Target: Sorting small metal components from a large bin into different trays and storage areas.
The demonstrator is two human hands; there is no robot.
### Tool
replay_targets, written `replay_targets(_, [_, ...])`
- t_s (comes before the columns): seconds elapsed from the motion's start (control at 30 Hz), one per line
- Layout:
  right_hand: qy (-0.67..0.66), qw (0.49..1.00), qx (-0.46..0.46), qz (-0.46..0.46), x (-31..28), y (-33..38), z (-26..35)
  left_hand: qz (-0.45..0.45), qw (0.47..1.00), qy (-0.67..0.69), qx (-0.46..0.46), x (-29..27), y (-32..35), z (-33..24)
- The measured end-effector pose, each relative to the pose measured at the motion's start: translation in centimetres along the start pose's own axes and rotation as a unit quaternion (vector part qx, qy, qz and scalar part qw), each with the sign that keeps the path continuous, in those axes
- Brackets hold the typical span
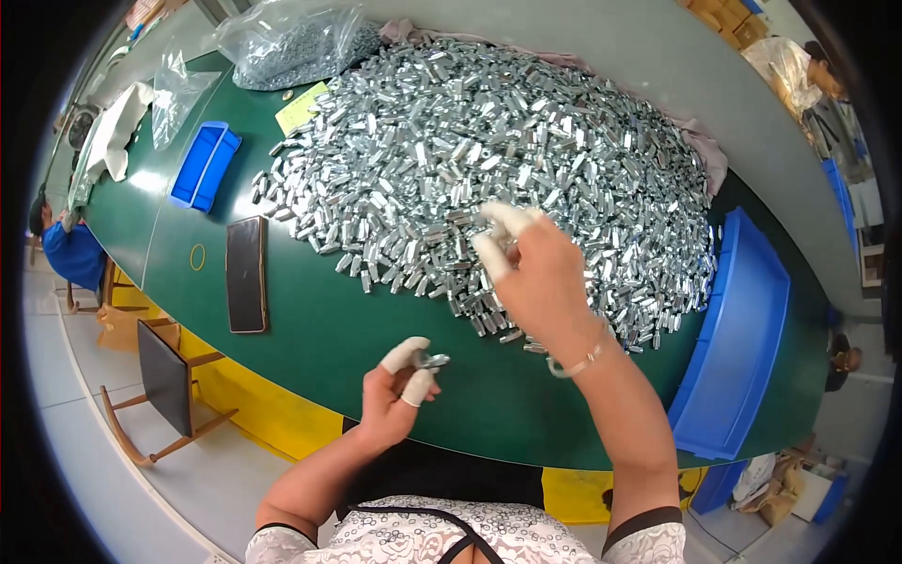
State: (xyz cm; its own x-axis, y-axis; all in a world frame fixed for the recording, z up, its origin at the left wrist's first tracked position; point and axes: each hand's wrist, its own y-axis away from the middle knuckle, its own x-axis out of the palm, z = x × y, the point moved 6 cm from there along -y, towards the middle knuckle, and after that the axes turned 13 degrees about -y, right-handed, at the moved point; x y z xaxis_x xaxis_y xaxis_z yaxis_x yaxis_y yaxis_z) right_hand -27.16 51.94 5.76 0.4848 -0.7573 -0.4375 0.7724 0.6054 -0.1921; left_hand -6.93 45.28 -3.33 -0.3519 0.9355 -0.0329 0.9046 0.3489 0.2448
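A broad heap of small, shiny, elongated metal fittings [442, 160] covers the far middle of the green table. My left hand [387, 399], near the table's front edge, pinches one silvery metal fitting [436, 361] between thumb and finger. White finger cots cover those fingertips. Over the near part of the heap is my right hand [543, 273], its thumb and forefinger apart and also in white cots. Nothing shows between them; the other fingers are partly hidden behind the hand. A clear band circles my right wrist.
A long blue tray [738, 338] stands at the right, beside the heap. To the left lie a dark phone [246, 274], a small blue bin [206, 166] and a yellow rubber band [197, 257]. A clear bag of metal parts [301, 52] sits far left, near a yellow note [302, 110].
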Motion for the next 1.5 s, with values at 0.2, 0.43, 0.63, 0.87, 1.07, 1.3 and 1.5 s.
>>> replay_targets(0.2, [0.313,0.944,-0.1,0.021,4.0,-4.3,0.0,-0.036,0.998,-0.024,0.056,-1.3,0.3,0.6])
replay_targets(0.43, [0.086,0.994,0.036,0.06,3.0,-4.2,-1.1,-0.029,0.998,0.026,0.057,-1.9,0.1,0.6])
replay_targets(0.63, [-0.472,0.838,0.274,-0.02,0.0,5.3,-1.2,-0.026,0.996,0.036,0.076,-1.9,0.1,0.8])
replay_targets(0.87, [-0.596,0.746,0.295,-0.026,-0.7,12.5,-0.5,-0.036,0.996,0.036,0.073,-1.6,-0.2,0.5])
replay_targets(1.07, [-0.583,0.765,0.272,-0.037,-2.2,15.3,0.6,-0.053,0.995,0.034,0.076,-1.4,-0.3,0.5])
replay_targets(1.3, [-0.559,0.789,0.244,-0.064,-4.5,18.6,1.9,-0.066,0.994,0.022,0.089,-1.2,-0.1,0.6])
replay_targets(1.5, [-0.521,0.822,0.2,-0.112,-7.2,22.2,3.0,-0.073,0.992,0.007,0.105,-1.2,-0.2,0.7])
